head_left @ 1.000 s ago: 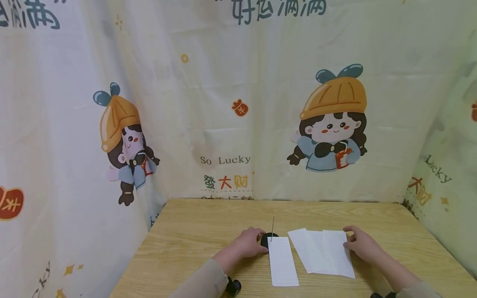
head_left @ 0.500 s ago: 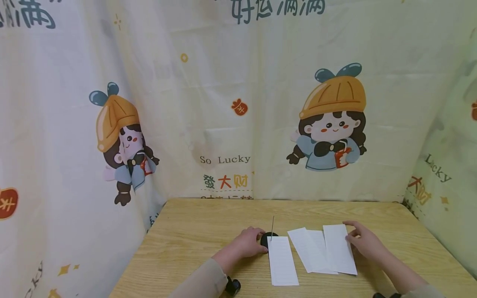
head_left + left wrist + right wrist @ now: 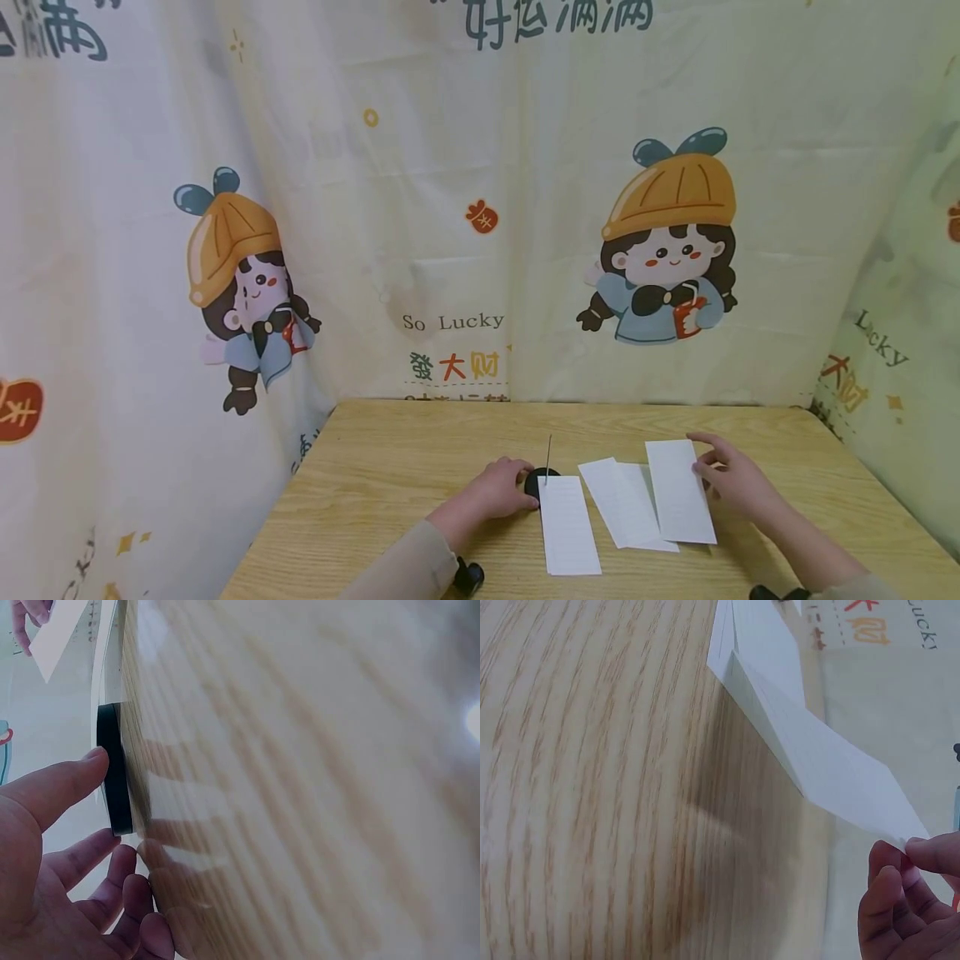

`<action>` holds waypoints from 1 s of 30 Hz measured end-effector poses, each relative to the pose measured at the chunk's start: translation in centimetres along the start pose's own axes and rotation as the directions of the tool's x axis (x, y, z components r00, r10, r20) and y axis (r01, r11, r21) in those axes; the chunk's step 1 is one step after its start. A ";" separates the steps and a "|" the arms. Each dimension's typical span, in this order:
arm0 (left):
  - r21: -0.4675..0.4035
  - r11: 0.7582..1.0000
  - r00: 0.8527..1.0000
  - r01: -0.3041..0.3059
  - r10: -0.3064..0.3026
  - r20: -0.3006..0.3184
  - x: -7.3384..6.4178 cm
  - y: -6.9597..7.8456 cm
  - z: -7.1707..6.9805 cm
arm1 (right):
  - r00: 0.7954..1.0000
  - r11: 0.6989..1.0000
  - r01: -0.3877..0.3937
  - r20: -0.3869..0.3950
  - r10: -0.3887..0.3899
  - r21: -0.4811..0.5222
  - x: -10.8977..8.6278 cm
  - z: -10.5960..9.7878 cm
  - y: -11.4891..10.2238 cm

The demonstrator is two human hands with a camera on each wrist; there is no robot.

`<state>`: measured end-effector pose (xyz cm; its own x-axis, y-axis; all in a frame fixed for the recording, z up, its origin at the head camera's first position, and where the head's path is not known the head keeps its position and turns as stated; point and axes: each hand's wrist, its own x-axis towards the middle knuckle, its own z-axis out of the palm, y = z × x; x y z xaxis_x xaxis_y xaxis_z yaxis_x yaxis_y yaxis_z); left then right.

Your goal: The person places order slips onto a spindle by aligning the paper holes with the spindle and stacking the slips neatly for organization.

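Note:
A bill spike with a round black base (image 3: 534, 479) and a thin upright wire stands on the wooden table in the head view. My left hand (image 3: 502, 490) grips its base from the left; in the left wrist view the thumb presses the black base (image 3: 114, 769). A white paper slip (image 3: 571, 529) lies against the spike, hiding part of the base; whether the wire pierces it I cannot tell. At the right, my right hand (image 3: 738, 477) pinches the edge of a white slip (image 3: 678, 492), which the right wrist view shows lifted at the held side, bent, above the tabletop (image 3: 615, 810).
Fanned white slips (image 3: 628, 510) lie between the spike and the lifted slip, partly under the latter. Behind the wooden table (image 3: 420, 433) hangs a printed curtain (image 3: 540, 275), which also closes in both sides.
My right hand has drawn one slip apart from the fanned ones and raised it, moving a little away from me. The left hand and the bill spike stay where they were.

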<state>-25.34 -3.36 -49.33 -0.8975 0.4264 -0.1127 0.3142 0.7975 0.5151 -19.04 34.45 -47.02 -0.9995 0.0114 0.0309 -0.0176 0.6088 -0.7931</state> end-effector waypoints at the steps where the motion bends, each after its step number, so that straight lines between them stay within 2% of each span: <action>1: 0.000 1.000 1.000 -0.002 0.002 0.000 0.0 0.0 0.0 | 1.000 1.000 0.002 -0.003 -0.002 -0.006 0.0 0.0 -0.1; 5: -0.021 1.000 1.000 -0.011 0.011 -0.008 -0.1 0.0 -0.1 | 1.000 1.000 0.011 -0.027 -0.011 -0.017 -0.1 -0.2 -0.5; 12: -0.102 0.995 1.000 0.011 -0.014 -0.027 -0.3 -0.2 -0.3 | 0.998 1.000 0.025 -0.058 -0.026 -0.019 -0.3 -0.7 -1.1; 17: -0.183 0.983 0.999 -0.003 -0.006 -0.046 -0.5 -0.1 -0.9 | 0.997 0.999 0.043 -0.063 -0.044 -0.014 -0.5 -0.7 -1.5; 20: -0.222 0.975 0.998 -0.011 -0.003 -0.060 -0.8 0.3 -1.5 | 0.997 0.998 0.055 -0.057 -0.055 -0.004 -0.5 -0.5 -2.0; 30: -0.267 0.962 0.988 -0.047 0.006 -0.154 -1.5 1.6 -2.9 | 0.993 0.993 0.107 -0.060 -0.104 0.049 -0.3 1.6 -3.5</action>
<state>-24.33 -3.94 -45.90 -0.9325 0.3605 0.0222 0.2622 0.6333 0.7282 -18.76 31.05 -45.25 -0.9887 -0.0046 0.1498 -0.1260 0.5667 -0.8143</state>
